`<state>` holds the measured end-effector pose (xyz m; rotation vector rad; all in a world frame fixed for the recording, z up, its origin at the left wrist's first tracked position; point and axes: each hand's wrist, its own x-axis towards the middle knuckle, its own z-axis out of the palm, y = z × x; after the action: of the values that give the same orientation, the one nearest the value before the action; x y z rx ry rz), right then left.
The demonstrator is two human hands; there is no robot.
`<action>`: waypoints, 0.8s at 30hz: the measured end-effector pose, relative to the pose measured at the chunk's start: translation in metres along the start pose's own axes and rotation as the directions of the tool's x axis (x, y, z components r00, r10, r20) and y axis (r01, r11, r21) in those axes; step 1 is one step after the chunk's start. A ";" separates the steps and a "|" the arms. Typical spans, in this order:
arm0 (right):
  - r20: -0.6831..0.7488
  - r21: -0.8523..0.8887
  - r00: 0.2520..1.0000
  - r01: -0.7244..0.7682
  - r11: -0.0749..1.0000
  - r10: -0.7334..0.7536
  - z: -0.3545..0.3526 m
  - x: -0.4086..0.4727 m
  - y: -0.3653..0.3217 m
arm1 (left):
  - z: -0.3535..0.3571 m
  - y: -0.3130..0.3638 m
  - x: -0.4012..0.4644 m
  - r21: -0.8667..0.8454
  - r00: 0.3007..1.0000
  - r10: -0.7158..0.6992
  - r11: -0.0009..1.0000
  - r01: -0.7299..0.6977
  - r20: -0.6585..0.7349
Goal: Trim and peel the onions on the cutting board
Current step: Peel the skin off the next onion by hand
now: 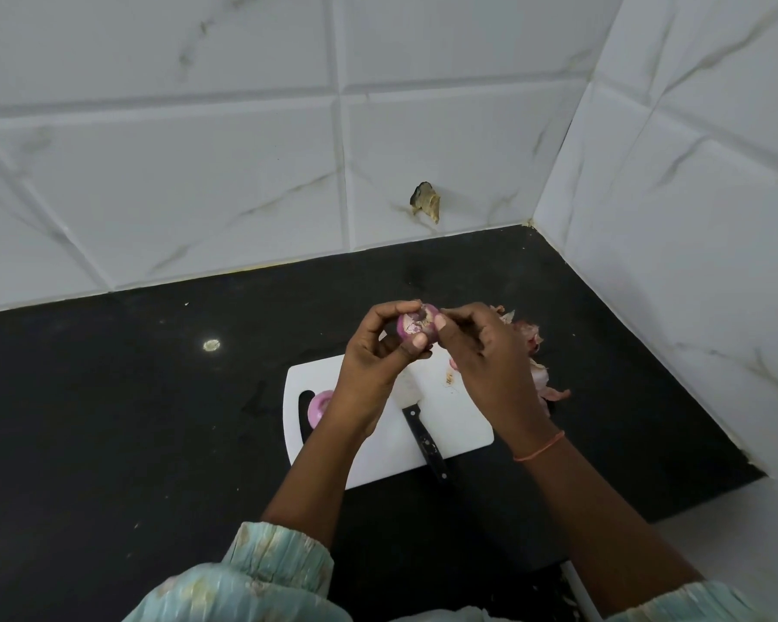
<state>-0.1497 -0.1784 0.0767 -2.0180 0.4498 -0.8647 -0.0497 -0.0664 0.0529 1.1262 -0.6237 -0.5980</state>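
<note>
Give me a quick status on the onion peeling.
Left hand holds onion above cutting board; right hand pinches its skin. Knife lies idle on board. Nothing blocking.

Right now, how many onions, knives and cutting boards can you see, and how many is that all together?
Onions: 2, the held onion, gripped by the left hand and pinched by the right hand, and the board onion
Knives: 1, the knife
Cutting boards: 1, the white cutting board
Total: 4

Pale mint-green sleeves [284, 558] here, crinkled fabric with faint yellowish blotches, pushed up the forearms. On the right wrist, a thin orange thread band [541, 447]. Both hands bare.
</note>
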 end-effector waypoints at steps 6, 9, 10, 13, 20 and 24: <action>0.020 0.003 1.000 -0.014 1.000 0.014 0.001 -0.001 0.001 | 0.000 0.005 0.002 0.048 1.000 -0.018 0.999 0.019 -0.018; 0.001 0.012 1.000 -0.004 1.000 0.004 -0.001 -0.002 -0.001 | -0.002 0.005 0.001 0.004 1.000 -0.030 1.000 0.030 -0.006; -0.013 0.017 1.000 -0.009 1.000 0.009 -0.001 -0.002 -0.002 | -0.002 0.005 0.002 -0.017 0.999 -0.041 0.999 0.041 -0.003; -0.060 0.059 0.995 -0.072 0.996 0.076 0.003 0.000 -0.001 | -0.001 0.003 0.002 -0.045 0.998 -0.068 0.997 0.067 -0.005; -0.015 -0.144 1.000 -0.002 0.990 0.000 0.007 0.005 0.007 | 0.004 0.004 0.001 -0.169 0.982 -0.186 0.970 0.176 -0.041; 0.000 -0.138 0.999 -0.033 0.990 0.034 0.006 0.004 0.013 | 0.004 0.003 0.003 -0.258 0.956 -0.292 0.925 0.278 -0.017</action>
<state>-0.1427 -0.1847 0.0658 -2.1313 0.5545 -0.8302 -0.0504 -0.0702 0.0572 0.9942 -0.3244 -0.8690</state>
